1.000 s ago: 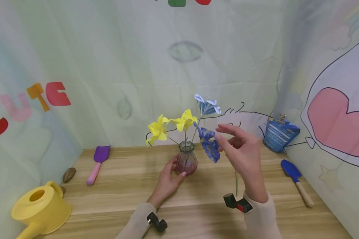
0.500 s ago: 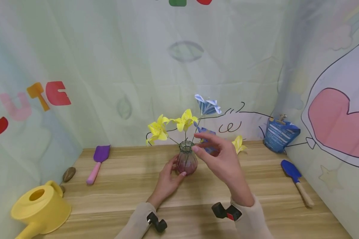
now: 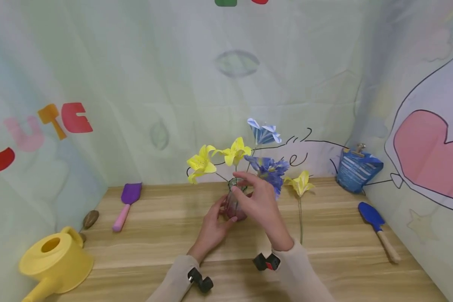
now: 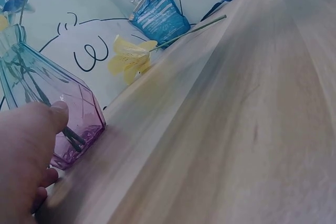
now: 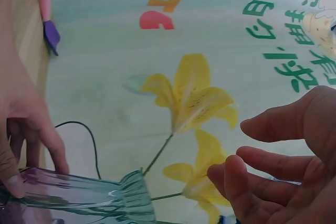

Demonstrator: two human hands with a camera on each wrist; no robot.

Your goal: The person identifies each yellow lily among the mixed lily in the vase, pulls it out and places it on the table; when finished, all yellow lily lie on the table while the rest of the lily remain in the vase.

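A ribbed glass vase [image 3: 232, 208], green at the neck and purple at the base, stands upright on the wooden table. My left hand [image 3: 211, 228] grips its lower body, thumb in front. My right hand [image 3: 262, 207] hovers at the vase's neck, partly covering it; the right wrist view shows a gap between thumb and fingers, with nothing held. Two yellow lilies [image 5: 194, 95] rise from the vase on thin stems. A pale blue flower [image 3: 264, 133] stands highest, and a purple-blue flower [image 3: 269, 167] leans out to the right. The stem ends show through the glass [image 4: 81, 95].
Another yellow lily [image 3: 300, 184] lies on the table to the right. Beyond it are a blue clipped bag [image 3: 358, 171] and a blue trowel [image 3: 371, 216]. On the left are a purple shovel [image 3: 131, 193], a stone [image 3: 91, 219] and a yellow watering can [image 3: 56, 264]. Printed cloth walls enclose the table.
My right hand has moved left, from beside the purple-blue flower to the vase's neck. That flower and the lily lying at the right are now uncovered. My left hand keeps its hold.
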